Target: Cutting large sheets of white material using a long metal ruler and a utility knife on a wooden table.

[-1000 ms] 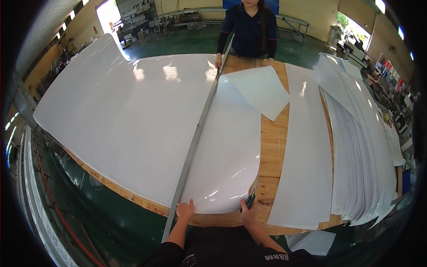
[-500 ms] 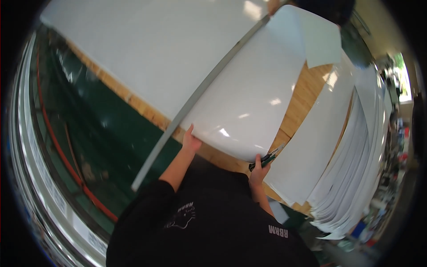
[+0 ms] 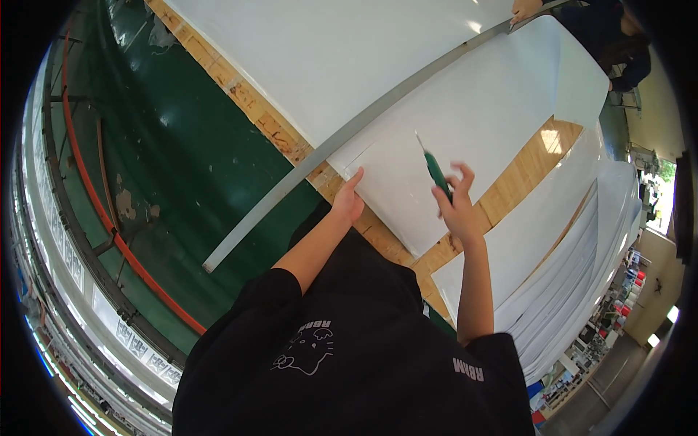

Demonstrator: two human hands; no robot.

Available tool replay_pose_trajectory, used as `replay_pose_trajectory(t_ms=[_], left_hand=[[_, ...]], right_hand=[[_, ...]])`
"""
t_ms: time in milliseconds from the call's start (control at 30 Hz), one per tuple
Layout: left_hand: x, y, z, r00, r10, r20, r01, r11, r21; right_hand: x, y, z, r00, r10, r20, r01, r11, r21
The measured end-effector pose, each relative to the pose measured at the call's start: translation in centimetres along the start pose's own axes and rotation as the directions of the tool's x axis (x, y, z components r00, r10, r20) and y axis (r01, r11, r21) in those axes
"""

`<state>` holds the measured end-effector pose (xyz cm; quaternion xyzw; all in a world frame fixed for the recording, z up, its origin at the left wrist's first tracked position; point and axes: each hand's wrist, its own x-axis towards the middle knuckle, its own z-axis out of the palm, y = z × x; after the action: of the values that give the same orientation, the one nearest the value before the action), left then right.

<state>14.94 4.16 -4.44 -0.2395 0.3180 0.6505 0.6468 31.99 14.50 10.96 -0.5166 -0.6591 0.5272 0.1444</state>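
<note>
My left hand (image 3: 349, 196) grips the near corner of a glossy white sheet (image 3: 458, 160) with its thumb on top, just right of a long grey metal straightedge (image 3: 392, 94). The straightedge lies diagonally across the work and overhangs the table's near edge. My right hand (image 3: 454, 200) holds a green-handled utility knife (image 3: 438, 167) above that sheet, blade pointing toward the far side, some fingers lifted off the handle. Beneath is a plywood table (image 3: 509, 185). Another person's hand (image 3: 522, 10) is on the far end of the straightedge.
A large white sheet (image 3: 327, 51) covers the left part of the table. A stack of white sheets (image 3: 563, 280) lies to the right. The co-worker (image 3: 614, 29) stands at the far side. Green floor (image 3: 182, 182) and an orange bar along a metal rail (image 3: 123, 247) are at left.
The view has tilted down and turned. My right hand has lifted the knife from the sheet's near right corner and moved it over the sheet, toward the straightedge. My left hand still grips the edge.
</note>
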Motion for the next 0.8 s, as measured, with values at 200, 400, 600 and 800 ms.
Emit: replay_pose_trajectory(t_ms=[200, 400, 600, 800], left_hand=[[0.0, -0.3, -0.5, 0.997, 0.07, -0.015, -0.071, 0.997, -0.044], [0.0, -0.2, -0.7, 0.997, 0.074, 0.034, -0.07, 0.992, -0.102], [0.1, -0.5, -0.9, 0.996, 0.077, 0.036, -0.076, 0.997, -0.025], [0.0, -0.9, -1.3, 0.997, 0.072, 0.002, -0.072, 0.997, 0.019]], right_hand=[[3.3, -4.5, 4.3, 0.962, -0.046, 0.269, -0.2, 0.554, 0.808], [3.8, -4.4, 8.0, 0.934, -0.344, 0.099, 0.214, 0.758, 0.617], [6.1, -2.3, 10.1, 0.968, -0.198, -0.153, 0.223, 0.959, 0.173], [9.3, -1.7, 10.1, 0.928, -0.353, -0.12, 0.347, 0.936, -0.065]])
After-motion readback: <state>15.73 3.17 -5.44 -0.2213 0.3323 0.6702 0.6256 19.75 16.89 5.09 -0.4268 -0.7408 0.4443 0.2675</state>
